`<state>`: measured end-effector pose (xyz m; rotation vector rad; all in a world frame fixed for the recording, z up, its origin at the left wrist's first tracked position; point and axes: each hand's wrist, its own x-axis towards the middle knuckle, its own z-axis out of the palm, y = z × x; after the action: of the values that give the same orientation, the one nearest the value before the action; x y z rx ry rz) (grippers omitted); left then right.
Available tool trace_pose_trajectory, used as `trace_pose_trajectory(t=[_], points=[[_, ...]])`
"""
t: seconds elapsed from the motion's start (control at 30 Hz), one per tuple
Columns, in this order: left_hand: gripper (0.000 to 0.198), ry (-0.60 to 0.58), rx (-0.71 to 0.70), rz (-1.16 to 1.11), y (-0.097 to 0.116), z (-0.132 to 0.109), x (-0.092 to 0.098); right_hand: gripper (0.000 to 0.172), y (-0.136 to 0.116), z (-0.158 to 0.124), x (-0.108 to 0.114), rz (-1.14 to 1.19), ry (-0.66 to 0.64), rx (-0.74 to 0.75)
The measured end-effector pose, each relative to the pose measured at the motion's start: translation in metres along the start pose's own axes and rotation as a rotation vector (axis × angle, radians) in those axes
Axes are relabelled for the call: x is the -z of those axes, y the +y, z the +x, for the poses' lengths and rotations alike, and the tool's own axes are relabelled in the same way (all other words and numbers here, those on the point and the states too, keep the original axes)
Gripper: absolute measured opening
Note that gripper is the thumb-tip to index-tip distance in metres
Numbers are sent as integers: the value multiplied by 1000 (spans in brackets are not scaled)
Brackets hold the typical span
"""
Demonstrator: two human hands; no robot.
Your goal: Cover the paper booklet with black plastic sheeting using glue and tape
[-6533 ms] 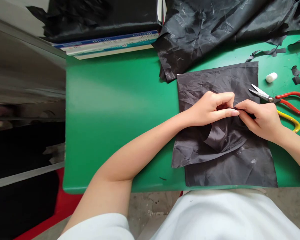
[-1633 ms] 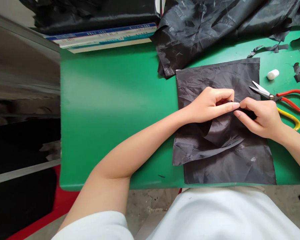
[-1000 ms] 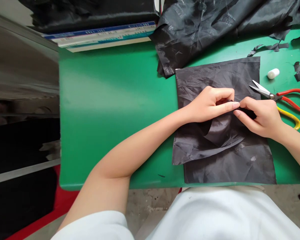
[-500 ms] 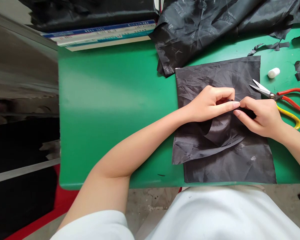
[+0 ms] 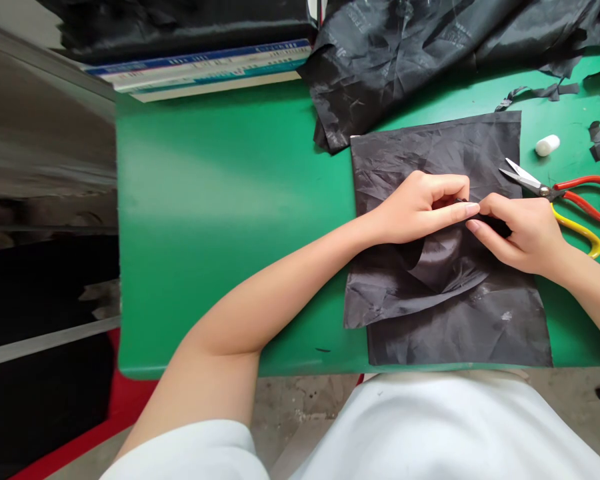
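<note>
Thin black fabric [image 5: 460, 327] lies in creased, overlapping layers along the front of the green table. Over its middle, my left hand [image 5: 425, 207] pinches a gathered bit of the cloth between thumb and bent forefinger. My right hand [image 5: 525, 230] closes on the same raised fold just to the right, its fingertips almost meeting the left thumb. The exact spot between the fingertips is mostly hidden. Just beyond my right hand rest scissors [image 5: 545, 192] with one red and one yellow handle, their blades parted.
A white cylindrical piece [image 5: 547, 145] sits above the scissors. More crumpled black fabric [image 5: 380, 73] spreads across the back of the green table [image 5: 220, 220]. Flat printed boards or books [image 5: 205, 70] lie under black material at back left. Black scraps [image 5: 599, 141] dot the right side.
</note>
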<state>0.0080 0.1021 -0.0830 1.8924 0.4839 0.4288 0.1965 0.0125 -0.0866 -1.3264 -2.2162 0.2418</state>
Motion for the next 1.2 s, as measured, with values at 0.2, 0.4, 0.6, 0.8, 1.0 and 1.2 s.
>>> trace_pose_trajectory(t=[0.2, 0.4, 0.6, 0.8, 1.0, 1.2], points=[[52, -3, -6, 1, 0, 0, 0, 21, 0, 1, 0, -6, 3, 19], [51, -6, -4, 13, 0, 0, 0, 21, 0, 0, 0, -28, 1, 4], [52, -2, -19, 24, -1, 0, 0, 22, 0, 0, 0, -26, -12, -4], [51, -2, -20, 42, 0, 0, 0, 23, 0, -1, 0, -43, -31, -15], [51, -1, -14, 43, 0, -1, 0, 22, 0, 0, 0, -52, -23, -7], [52, -3, -9, 35, 0, 0, 0, 21, 0, -1, -1, -54, -6, 14]])
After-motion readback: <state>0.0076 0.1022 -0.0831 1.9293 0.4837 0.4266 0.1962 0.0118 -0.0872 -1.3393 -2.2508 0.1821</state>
